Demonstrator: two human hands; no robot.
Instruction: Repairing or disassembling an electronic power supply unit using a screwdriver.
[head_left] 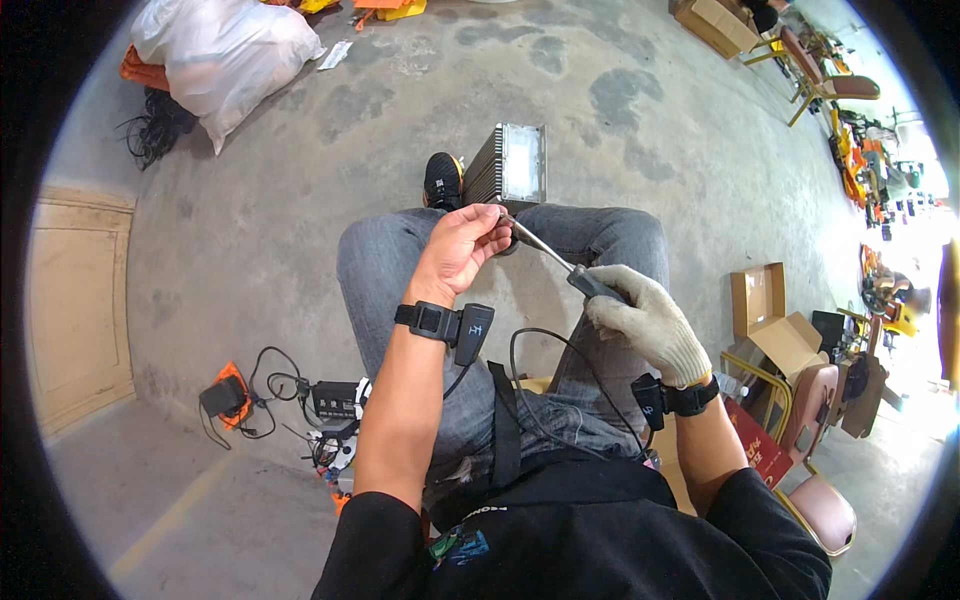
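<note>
Screwdriver (582, 278) slantwise above the jeans (625, 238).
I see the gloved right hand's (650, 318) grip clamped round its handle, likely for control; bare left hand (462, 248) at the tip, perhaps steadying, closure I can't tell; finned box (522, 165) beyond.

- Marked white on left wrist unit (471, 346), centre; right wrist unit (648, 400), four o'clock.
- Printed on black box (335, 394), eight o'clock.
- Lettered on black shirt (590, 540), six o'clock.
</note>
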